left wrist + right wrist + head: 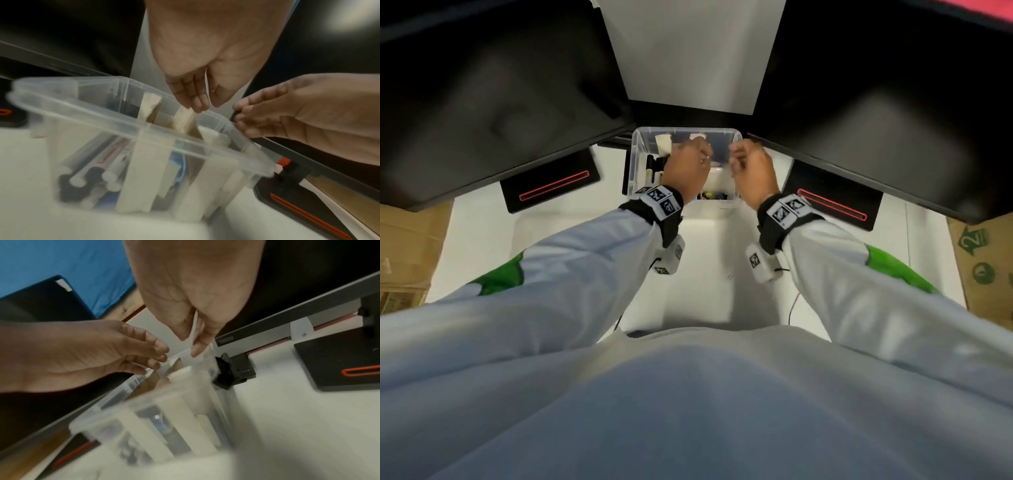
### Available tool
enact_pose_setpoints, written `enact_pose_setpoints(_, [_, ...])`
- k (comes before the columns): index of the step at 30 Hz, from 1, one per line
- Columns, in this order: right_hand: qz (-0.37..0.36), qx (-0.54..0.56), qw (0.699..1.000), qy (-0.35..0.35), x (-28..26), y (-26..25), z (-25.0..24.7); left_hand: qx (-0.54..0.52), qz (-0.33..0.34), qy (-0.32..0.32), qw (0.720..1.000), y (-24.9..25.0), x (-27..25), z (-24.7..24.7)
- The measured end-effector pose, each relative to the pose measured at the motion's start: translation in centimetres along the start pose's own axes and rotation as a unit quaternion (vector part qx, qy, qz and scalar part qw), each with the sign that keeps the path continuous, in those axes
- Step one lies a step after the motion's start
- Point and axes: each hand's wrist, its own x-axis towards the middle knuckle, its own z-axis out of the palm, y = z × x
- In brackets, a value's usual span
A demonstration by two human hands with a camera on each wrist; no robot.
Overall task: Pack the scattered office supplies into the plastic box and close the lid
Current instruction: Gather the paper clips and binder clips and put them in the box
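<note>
A clear plastic box (634, 164) stands on the white desk between two monitors. It holds pens and markers (86, 175) on its left side, white dividers and beige blocks (150, 105). Both hands hover over its far half. My left hand (688, 164) pinches a thin clear plastic edge (180, 353), which looks like the lid. My right hand (751, 168) pinches the same edge between thumb and fingertip (197, 347). In the right wrist view the left hand (92, 353) curls its fingers on that strip just above the box rim (127, 386).
Two black monitors flank the box, their bases (551, 185) (832, 202) marked with red slots. A black clip-like object (232, 371) lies right of the box. Cardboard boxes (407, 246) (983, 260) sit at both desk ends. A small staple (730, 277) lies on the near desk.
</note>
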Motion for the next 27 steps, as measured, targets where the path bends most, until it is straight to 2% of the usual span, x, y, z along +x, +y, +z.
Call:
enact_pose_setpoints(2, [-0.068, -0.007, 0.998, -0.013, -3.1, 0.7, -1.2, 0.02, 0.025, -0.006, 0.999, -0.8, -2.0, -0.5])
enact_pose_setpoints(4, [-0.109, -0.016, 0.991, -0.076, -6.5, 2.0, -2.0, 0.065, 0.064, -0.054, 0.994, -1.8, -4.3, -1.1])
enact_pose_setpoints(7, [-0.122, -0.103, 0.965, -0.208, -10.7, 5.5, -1.3, 0.138, 0.133, -0.061, 0.98, -3.9, -7.0, -1.6])
enact_pose_setpoints(9, [-0.112, -0.169, 0.937, -0.284, -12.9, 7.8, -0.3, 0.177, 0.146, -0.054, 0.972, -4.5, -7.5, -1.5])
enact_pose_setpoints(11, [-0.095, -0.221, 0.913, -0.329, -14.3, 9.6, 0.7, 0.197, 0.153, -0.054, 0.967, -4.5, -7.7, -1.4])
enact_pose_setpoints(14, [-0.082, -0.265, 0.908, -0.314, -15.4, 10.4, 1.7, 0.202, 0.162, -0.044, 0.965, -4.6, -8.5, -1.7])
enact_pose_setpoints(17, [-0.1, -0.302, 0.905, -0.282, -15.6, 10.0, 2.5, 0.2, 0.166, -0.041, 0.965, -4.6, -9.6, -1.9])
enact_pose_setpoints(21, [-0.103, -0.329, 0.897, -0.275, -15.6, 9.8, 3.0, 0.211, 0.168, -0.032, 0.962, -4.9, -10.7, -1.7])
enact_pose_setpoints(23, [-0.093, -0.333, 0.893, -0.288, -15.5, 9.6, 3.0, 0.216, 0.163, -0.03, 0.962, -5.0, -11.0, -1.7])
enact_pose_setpoints(27, [-0.086, -0.282, 0.884, -0.364, -15.1, 7.5, 2.0, 0.216, 0.158, -0.038, 0.963, -5.0, -11.0, -1.7])
